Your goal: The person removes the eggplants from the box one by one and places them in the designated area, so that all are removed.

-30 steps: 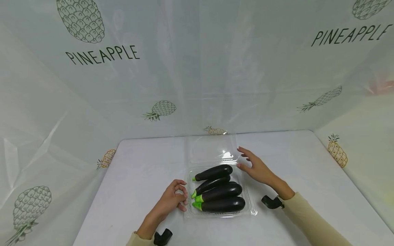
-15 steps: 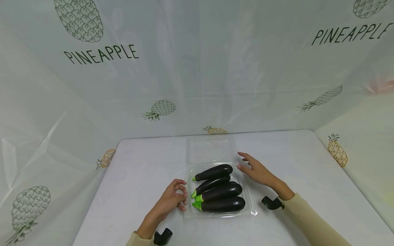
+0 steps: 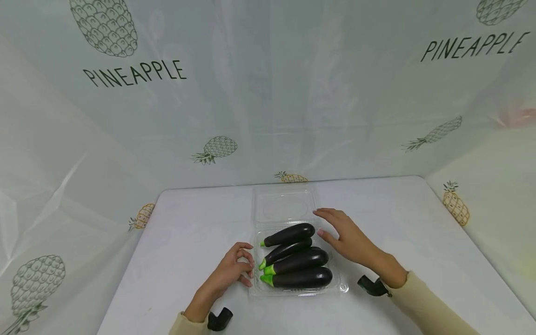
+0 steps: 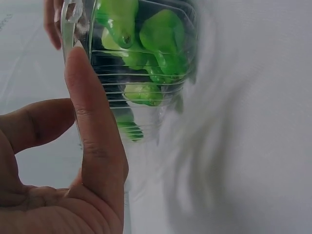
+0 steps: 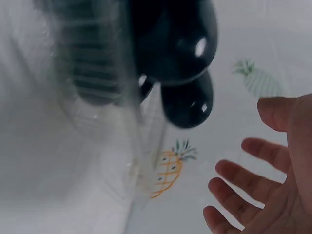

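Left fingers [image 4: 97, 131] pinching container rim [image 4: 69, 35] | right fingers [image 5: 248, 181] released | left wrist: eggplant stems [image 4: 163, 34] | right wrist: blunt ends [image 5: 187, 105]

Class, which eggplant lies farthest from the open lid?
The frontmost eggplant, lowest in the head view: the other three lie between it and the lid.

The container [image 3: 289, 293] is moulded in clear, thin, glossy plastic, with its side wall [image 4: 168, 87] ribbed. The eggplants [image 3: 303, 278] are covered in smooth skin, by which light is sharply reflected; their caps [image 4: 163, 34] are slightly glossy. The surface [image 3: 201, 223] is finished smooth and matt. Creased, faintly shiny, plastic-looking material is seen in the backdrop sheet [image 3: 284, 93], matt cloth in the sleeves [image 3: 431, 304].
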The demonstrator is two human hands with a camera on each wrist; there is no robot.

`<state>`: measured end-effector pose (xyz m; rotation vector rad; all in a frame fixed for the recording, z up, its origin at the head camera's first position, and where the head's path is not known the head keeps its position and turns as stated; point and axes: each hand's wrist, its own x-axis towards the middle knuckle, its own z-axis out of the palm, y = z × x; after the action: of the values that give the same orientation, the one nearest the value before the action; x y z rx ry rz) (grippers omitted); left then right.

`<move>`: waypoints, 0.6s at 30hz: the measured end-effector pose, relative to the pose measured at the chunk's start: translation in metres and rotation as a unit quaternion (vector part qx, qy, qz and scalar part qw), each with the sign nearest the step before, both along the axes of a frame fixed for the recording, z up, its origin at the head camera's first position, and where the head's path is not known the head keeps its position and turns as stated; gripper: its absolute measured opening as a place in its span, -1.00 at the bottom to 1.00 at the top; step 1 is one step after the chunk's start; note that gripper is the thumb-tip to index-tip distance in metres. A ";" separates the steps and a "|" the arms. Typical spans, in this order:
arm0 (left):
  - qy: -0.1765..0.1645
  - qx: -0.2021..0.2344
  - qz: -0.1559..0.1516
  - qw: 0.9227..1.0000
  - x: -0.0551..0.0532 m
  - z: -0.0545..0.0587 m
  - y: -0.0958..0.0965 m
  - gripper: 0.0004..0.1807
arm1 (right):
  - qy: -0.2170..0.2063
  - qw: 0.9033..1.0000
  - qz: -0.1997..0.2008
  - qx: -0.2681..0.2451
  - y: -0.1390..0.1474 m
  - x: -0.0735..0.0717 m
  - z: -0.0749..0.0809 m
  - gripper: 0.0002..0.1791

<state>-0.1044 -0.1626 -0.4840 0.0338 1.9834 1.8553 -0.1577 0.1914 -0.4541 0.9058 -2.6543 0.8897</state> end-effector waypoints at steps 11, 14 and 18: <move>0.001 -0.012 0.005 1.000 -0.007 0.002 0.000 -0.65 | 0.049 0.993 0.063 0.086 -0.017 0.003 0.006 -0.49; -0.001 -0.010 0.008 1.000 -0.009 0.001 0.002 -0.70 | 0.062 0.990 0.070 0.101 -0.018 0.002 0.004 -0.50; -0.003 -0.004 0.010 1.000 -0.012 -0.001 0.003 -0.71 | 0.080 0.988 0.070 0.113 -0.020 0.000 0.002 -0.49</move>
<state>-0.1160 -0.1594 -0.4849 0.0046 1.9939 1.8574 -0.1579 0.1719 -0.4518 1.1751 -2.6133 0.5227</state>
